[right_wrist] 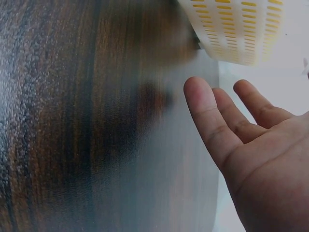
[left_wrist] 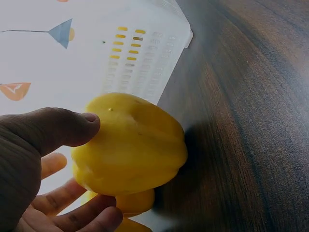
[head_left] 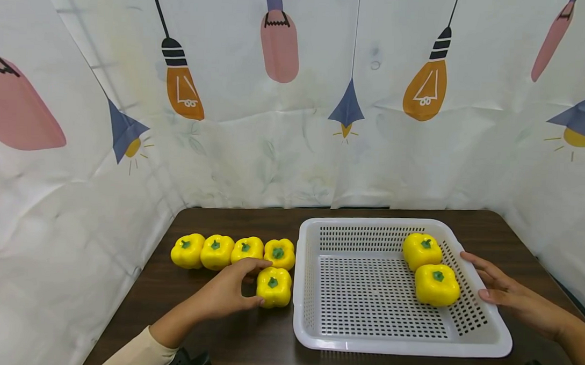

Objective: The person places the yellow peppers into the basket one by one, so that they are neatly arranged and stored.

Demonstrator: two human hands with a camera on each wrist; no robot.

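In the head view, my left hand holds a yellow bell pepper beside the basket, thumb on its near side and fingers behind it. The left wrist view shows the thumb against this pepper, with fingers curled at its other side. A white perforated basket stands to the right. Two yellow bell peppers, one farther back and one nearer, sit along its right side. My right hand is at the basket's right rim, fingers extended, holding nothing; the right wrist view shows its palm.
A row of several yellow bell peppers lies on the dark wooden table, left of the basket. Behind the table hangs a white curtain printed with lamps.
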